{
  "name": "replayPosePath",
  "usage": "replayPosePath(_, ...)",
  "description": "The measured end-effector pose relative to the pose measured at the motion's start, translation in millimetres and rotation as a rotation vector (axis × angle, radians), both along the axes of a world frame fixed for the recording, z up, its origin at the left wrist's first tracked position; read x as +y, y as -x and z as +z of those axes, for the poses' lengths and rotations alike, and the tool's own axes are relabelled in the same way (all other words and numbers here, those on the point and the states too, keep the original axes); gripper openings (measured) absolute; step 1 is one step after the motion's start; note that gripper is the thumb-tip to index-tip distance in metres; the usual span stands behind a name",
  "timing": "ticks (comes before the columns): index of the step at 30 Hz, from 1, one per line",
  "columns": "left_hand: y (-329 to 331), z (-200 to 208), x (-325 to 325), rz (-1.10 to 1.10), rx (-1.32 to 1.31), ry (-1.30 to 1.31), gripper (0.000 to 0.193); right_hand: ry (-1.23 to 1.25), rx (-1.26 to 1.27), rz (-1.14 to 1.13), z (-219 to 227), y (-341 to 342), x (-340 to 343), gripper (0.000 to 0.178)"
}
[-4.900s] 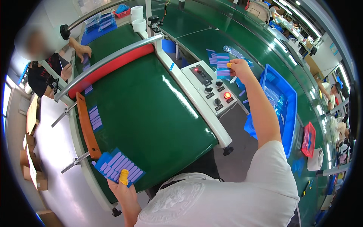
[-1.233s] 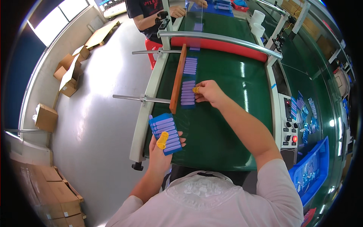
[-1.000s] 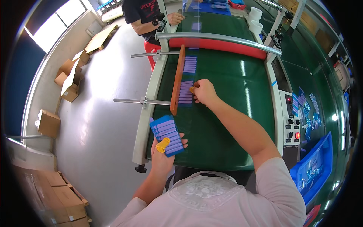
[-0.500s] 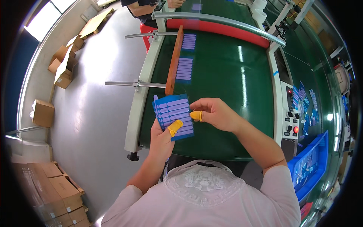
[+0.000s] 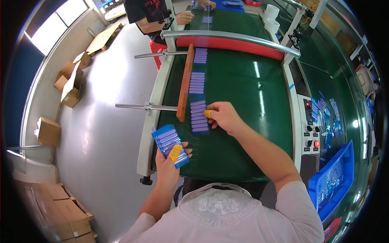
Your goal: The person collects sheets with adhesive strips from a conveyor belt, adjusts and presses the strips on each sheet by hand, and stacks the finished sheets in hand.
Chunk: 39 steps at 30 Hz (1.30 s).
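A small stack of blue sheets with lilac rounded strips (image 5: 165,139) is held in my left hand (image 5: 165,167), its thumb in a yellow finger cot (image 5: 175,153) pressing on top. My right hand (image 5: 225,117), also wearing a yellow cot, pinches the right edge of a single blue sheet with lilac strips (image 5: 198,116). That sheet lies on the green conveyor belt (image 5: 239,89), beside the near end of an orange-brown guide bar (image 5: 186,85). Farther along the bar lie a second sheet (image 5: 197,83) and a third sheet (image 5: 200,56), in line with it.
A metal crossbar (image 5: 235,36) and a red roller (image 5: 243,47) span the belt's far part. At right are a control box (image 5: 310,125) and a blue tray (image 5: 348,178). A co-worker's hand (image 5: 185,18) is beyond the roller. Cardboard boxes (image 5: 49,131) stand at left.
A sheet has left the stack and now lies on the belt under my right hand. My left hand has moved down and left with the stack. The view has shifted.
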<state>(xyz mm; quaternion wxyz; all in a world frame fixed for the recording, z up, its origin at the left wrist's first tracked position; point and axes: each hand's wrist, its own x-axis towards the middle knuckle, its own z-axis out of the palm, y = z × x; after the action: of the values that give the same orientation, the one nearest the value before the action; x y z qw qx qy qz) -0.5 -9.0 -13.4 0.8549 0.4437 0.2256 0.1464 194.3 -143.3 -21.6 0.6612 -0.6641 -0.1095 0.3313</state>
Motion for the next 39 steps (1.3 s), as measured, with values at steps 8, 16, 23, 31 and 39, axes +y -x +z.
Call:
replayPosePath(8,1.1,-3.5,-1.9,-0.005,0.013,-0.073,0.030,0.288,-0.209,-0.097,-9.0,-10.1,30.0,0.022)
replayPosePath(16,0.0,-2.7,-2.9,-0.034,0.018,-0.053,0.030,0.460,-0.592,-0.168,-15.4,-10.0,38.6,0.034)
replayPosePath(23,2.1,-5.1,-1.8,-0.031,-0.002,-0.048,0.029,0.478,-0.639,-0.115,-12.7,-13.5,36.7,0.040)
replayPosePath(31,2.8,-5.7,-2.6,-0.072,-0.095,0.019,0.031,0.482,-0.666,-0.119,-17.2,-18.1,36.1,0.046)
replayPosePath(39,0.0,2.6,-4.9,-0.074,-0.097,0.039,0.033,0.205,-0.440,-0.197,-18.2,-17.8,16.1,0.048)
